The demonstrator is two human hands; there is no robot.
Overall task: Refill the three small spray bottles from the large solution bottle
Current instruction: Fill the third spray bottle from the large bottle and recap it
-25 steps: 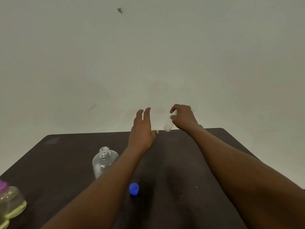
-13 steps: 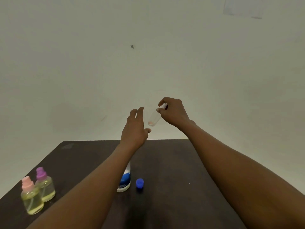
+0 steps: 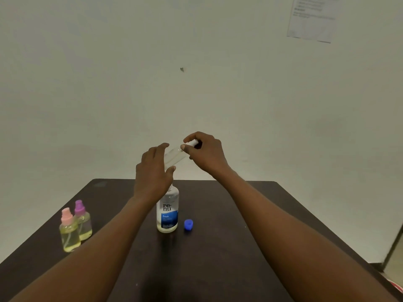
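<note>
Both hands are raised above the far half of the dark table (image 3: 218,258). My right hand (image 3: 206,154) pinches the white top of a small clear spray bottle (image 3: 174,156), which lies tilted between the hands. My left hand (image 3: 153,173) wraps its fingers around that bottle's lower body. Below them stands the large solution bottle (image 3: 167,211), uncapped, with a blue and white label. Its blue cap (image 3: 188,224) lies on the table just right of it. Two small spray bottles of yellowish liquid stand at the left, one with a pink top (image 3: 68,233), one with a purple top (image 3: 82,222).
A pale wall rises right behind the table's far edge, with a paper sheet (image 3: 310,18) stuck at the upper right. The table's right edge drops off near a door frame (image 3: 392,251).
My view has tilted down and back, bringing the solution bottle and the two filled spray bottles into sight. My left hand, open before, has closed around the clear bottle held by my right hand.
</note>
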